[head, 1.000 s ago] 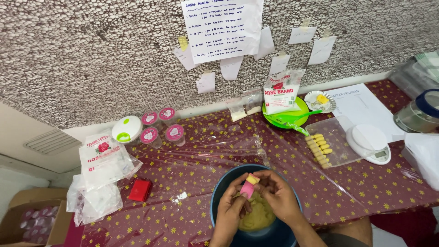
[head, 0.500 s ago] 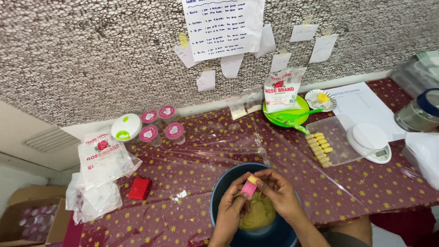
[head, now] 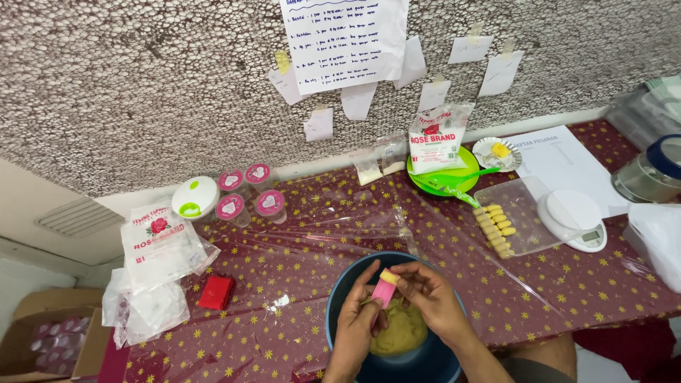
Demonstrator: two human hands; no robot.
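Both hands work over a dark blue bowl [head: 340, 294] at the table's front edge, which holds a lump of yellow dough [head: 399, 333]. My left hand [head: 358, 319] grips a small pink mould [head: 384, 291] with yellow dough at its top end. My right hand [head: 429, 294] has its fingers closed on the top of the same mould, pressing the dough there. A clear tray [head: 521, 220] to the right carries a row of several small yellow dough pieces [head: 494, 227].
A white kitchen scale [head: 573, 216] sits right of the tray. A green plate [head: 443, 181] with a flour packet stands at the back. Pink-lidded cups [head: 245, 195], a white bag [head: 159, 245] and a red box [head: 216, 292] lie left. A cardboard box [head: 42, 340] stands at far left.
The hands and the pink mould have sunk slightly toward the bowl; the right fingers have shifted on the mould's top. Nothing else has moved.
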